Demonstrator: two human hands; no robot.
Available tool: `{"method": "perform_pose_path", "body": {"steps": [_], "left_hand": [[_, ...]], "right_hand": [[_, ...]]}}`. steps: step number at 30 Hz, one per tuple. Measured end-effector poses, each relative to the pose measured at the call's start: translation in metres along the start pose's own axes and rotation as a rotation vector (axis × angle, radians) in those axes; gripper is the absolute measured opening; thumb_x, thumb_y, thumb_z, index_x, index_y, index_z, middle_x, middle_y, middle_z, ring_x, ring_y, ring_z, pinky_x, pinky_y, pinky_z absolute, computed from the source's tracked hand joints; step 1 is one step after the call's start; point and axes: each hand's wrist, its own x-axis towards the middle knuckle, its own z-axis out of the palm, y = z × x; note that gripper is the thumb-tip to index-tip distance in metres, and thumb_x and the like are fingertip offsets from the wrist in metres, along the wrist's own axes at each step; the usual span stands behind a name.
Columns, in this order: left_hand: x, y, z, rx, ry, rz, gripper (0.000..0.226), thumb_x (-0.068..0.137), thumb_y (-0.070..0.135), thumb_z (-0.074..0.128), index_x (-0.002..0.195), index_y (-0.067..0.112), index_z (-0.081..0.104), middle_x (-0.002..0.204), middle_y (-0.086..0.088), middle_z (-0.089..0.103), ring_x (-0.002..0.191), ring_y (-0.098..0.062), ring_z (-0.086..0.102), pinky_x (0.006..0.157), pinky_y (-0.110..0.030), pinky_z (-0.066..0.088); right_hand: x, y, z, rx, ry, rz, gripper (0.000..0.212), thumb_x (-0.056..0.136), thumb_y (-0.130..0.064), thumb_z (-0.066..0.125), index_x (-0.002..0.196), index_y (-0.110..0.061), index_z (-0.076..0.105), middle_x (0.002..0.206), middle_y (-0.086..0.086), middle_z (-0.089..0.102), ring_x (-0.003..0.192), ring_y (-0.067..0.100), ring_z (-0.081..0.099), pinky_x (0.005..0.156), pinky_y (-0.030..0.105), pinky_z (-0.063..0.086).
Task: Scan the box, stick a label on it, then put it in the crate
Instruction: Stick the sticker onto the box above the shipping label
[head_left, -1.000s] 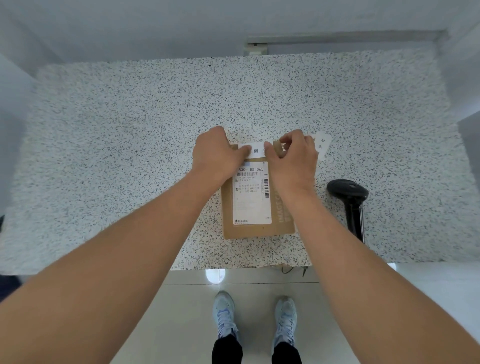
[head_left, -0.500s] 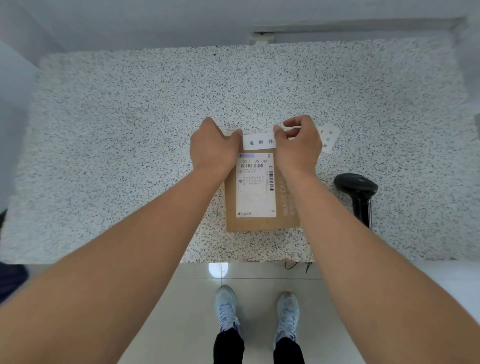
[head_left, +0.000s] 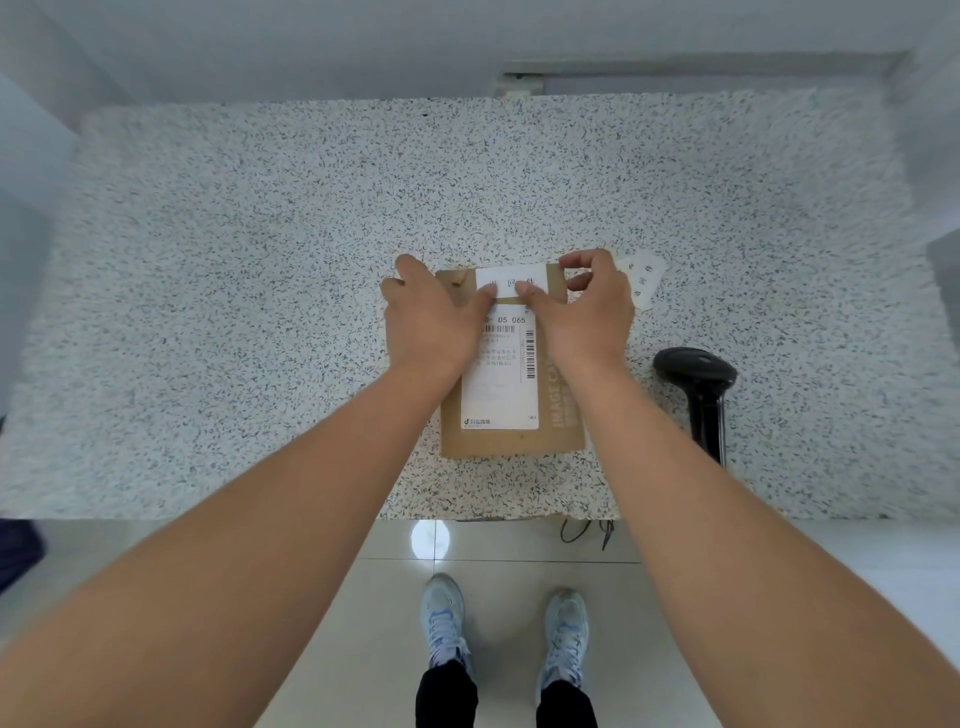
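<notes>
From my remote seat, nearest first: two pale shoes (head_left: 503, 631) on the tiled floor, just short of the tabletop (head_left: 260, 291) front edge.

One brown box (head_left: 511, 441), flat on the tabletop, close to that front edge and slightly right of centre. On its top face, one large printed shipping sheet (head_left: 501, 395) with barcodes.

One black scanner (head_left: 696, 371), standing just right of the box, apart from it, its stem reaching toward the front edge.

Two hands. My left hand (head_left: 431, 319) lies palm-down across the box's left side, thumb tip pressing the label's lower left corner. My right hand (head_left: 589, 312) presses its thumb on the label's lower right corner, while its fingers curl above the box's far right corner; neither hand is closed around anything.

One small white label (head_left: 511, 280), lying flat along the box's far edge, above the shipping sheet.

One spare label strip (head_left: 644, 280), loose on the tabletop just beyond my right hand.

Open tabletop runs wide to the left and far side, up to the wall.

No container is visible.
</notes>
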Motion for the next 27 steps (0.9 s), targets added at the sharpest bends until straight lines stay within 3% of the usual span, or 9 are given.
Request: {"method": "perform_pose_path", "body": {"steps": [4, 8, 14, 19, 23, 27], "left_hand": [[-0.002, -0.003, 0.002, 0.008, 0.011, -0.028, 0.075, 0.088, 0.052, 0.07, 0.139, 0.009, 0.036, 0.135, -0.017, 0.049, 0.11, -0.036, 0.061, 0.076, -0.04, 0.048], [-0.007, -0.008, 0.004, 0.032, -0.006, -0.022, 0.058, 0.099, 0.041, 0.056, 0.141, 0.006, 0.037, 0.132, -0.019, 0.051, 0.105, -0.034, 0.06, 0.072, -0.038, 0.043], [-0.021, -0.017, 0.001, 0.063, -0.077, -0.005, 0.049, 0.106, 0.031, 0.043, 0.146, 0.005, 0.034, 0.131, -0.022, 0.056, 0.098, -0.029, 0.061, 0.069, -0.037, 0.044], [-0.051, -0.032, -0.009, 0.122, -0.105, 0.132, 0.069, 0.106, 0.036, 0.044, 0.163, 0.018, 0.011, 0.149, -0.021, 0.039, 0.113, -0.029, 0.054, 0.082, -0.034, 0.037], [-0.076, -0.043, -0.017, 0.172, -0.123, 0.283, 0.068, 0.105, 0.033, 0.047, 0.162, 0.015, 0.015, 0.162, -0.015, 0.027, 0.132, -0.036, 0.051, 0.099, -0.046, 0.047], [-0.097, -0.047, -0.024, 0.212, -0.188, 0.395, 0.065, 0.105, 0.031, 0.046, 0.161, 0.015, 0.018, 0.169, -0.01, 0.017, 0.145, -0.035, 0.039, 0.11, -0.051, 0.044]], "right_hand": [[-0.001, 0.001, -0.003, 0.023, -0.01, -0.006, 0.031, 0.086, -0.034, 0.08, 0.109, -0.032, 0.059, 0.109, -0.002, 0.062, 0.096, 0.011, 0.061, 0.079, 0.028, 0.053], [-0.003, 0.002, -0.006, 0.026, -0.007, -0.013, 0.018, 0.097, -0.028, 0.068, 0.114, -0.032, 0.064, 0.111, -0.003, 0.064, 0.097, 0.016, 0.065, 0.087, 0.036, 0.057], [-0.013, 0.002, -0.021, -0.038, -0.061, -0.057, 0.031, 0.1, -0.014, 0.061, 0.127, -0.03, 0.065, 0.117, -0.005, 0.061, 0.098, 0.014, 0.065, 0.089, 0.037, 0.059], [-0.04, 0.004, -0.037, -0.177, -0.193, -0.198, 0.039, 0.1, -0.026, 0.064, 0.138, -0.028, 0.059, 0.131, -0.002, 0.054, 0.115, 0.019, 0.059, 0.103, 0.041, 0.051], [-0.064, 0.004, -0.044, -0.376, -0.212, -0.329, 0.042, 0.1, -0.035, 0.062, 0.141, -0.025, 0.058, 0.14, -0.004, 0.053, 0.127, 0.022, 0.049, 0.103, 0.035, 0.042], [-0.084, 0.007, -0.047, -0.511, -0.27, -0.399, 0.051, 0.102, -0.042, 0.056, 0.149, -0.025, 0.051, 0.154, -0.001, 0.046, 0.135, 0.03, 0.045, 0.112, 0.044, 0.039]]}}
